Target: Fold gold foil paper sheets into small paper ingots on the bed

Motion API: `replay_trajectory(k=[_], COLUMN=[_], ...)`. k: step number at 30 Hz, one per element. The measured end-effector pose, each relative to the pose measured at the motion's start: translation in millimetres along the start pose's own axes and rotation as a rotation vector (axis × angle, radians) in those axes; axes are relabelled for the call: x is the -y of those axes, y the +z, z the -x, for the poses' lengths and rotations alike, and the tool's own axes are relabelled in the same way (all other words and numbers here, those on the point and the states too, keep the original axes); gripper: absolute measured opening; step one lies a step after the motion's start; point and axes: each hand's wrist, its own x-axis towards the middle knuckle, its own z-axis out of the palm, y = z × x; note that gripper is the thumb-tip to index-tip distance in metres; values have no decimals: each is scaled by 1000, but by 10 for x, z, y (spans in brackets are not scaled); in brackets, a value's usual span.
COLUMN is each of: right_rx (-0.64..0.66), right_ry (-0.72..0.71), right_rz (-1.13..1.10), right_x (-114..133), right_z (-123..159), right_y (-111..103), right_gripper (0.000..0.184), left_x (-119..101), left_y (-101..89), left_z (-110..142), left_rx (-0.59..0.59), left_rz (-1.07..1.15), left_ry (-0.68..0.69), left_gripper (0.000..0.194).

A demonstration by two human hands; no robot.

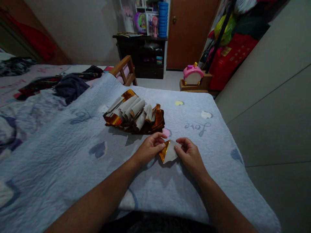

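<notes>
Between my two hands is a small sheet of foil paper, shiny gold on its left part and plain white on its right, with a slanting crease between them. My left hand pinches the gold side between thumb and fingers. The white side is gripped by my right hand, its thumb on top and fingers curled behind. Just beyond my left hand lies a loose pile of gold foil papers, many rolled or bent with their white backs outward. The paper is held a little above the bedspread.
A pale blue quilted bedspread with hearts and lettering covers the surface. Dark clothes lie at the left. Beyond the far edge stand a wooden chair, a dark cabinet and a pink toy. Pale panels rise along the right.
</notes>
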Motion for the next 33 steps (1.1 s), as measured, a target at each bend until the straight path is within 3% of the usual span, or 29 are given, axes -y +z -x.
replay_trajectory(k=[4, 10, 14, 21, 25, 33], right_rx=[13, -62, -70, -48, -37, -67], right_ry=[-10, -207, -293, -433, -527, -564], right_rz=[92, 486, 673, 769, 710, 654], right_x=[8, -21, -63, -143, -169, -182], right_z=[9, 16, 7, 27, 61, 83], right_y=[10, 54, 97, 115, 93, 82], right_gripper=[20, 7, 8, 11, 15, 18], left_x=[11, -6, 26, 141, 189, 192], left_y=[25, 31, 28, -21, -50, -52], left_z=[25, 52, 38, -20, -35, -31], left_rx=[6, -25, -76, -35, -21, 17], left_rz=[-97, -773, -993, -1102, -1138, -1232], left_ry=[37, 189, 249, 453, 486, 525], left_gripper=[25, 7, 7, 16, 18, 20])
